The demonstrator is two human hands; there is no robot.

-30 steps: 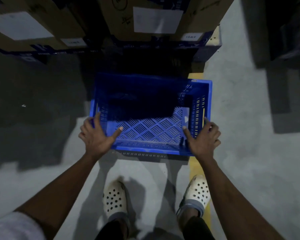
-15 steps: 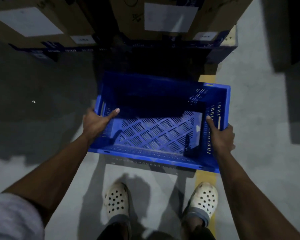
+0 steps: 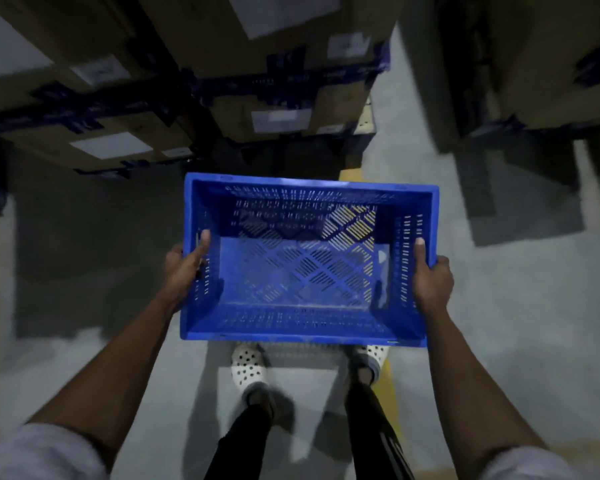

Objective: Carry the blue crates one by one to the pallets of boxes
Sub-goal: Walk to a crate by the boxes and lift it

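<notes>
Gripping the crate (image 3: 305,325) by both short rims, our left hand (image 3: 182,271) and right hand (image 3: 432,280) curl round, thumbs inside. It hangs empty over our feet (image 3: 248,368), near the boxes (image 3: 257,109). We should carry it level.

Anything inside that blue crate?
The blue crate holds nothing; only its slotted bottom shows. Left hand and right hand hook thumbs over its sides. The floor beneath is mostly covered.
</notes>
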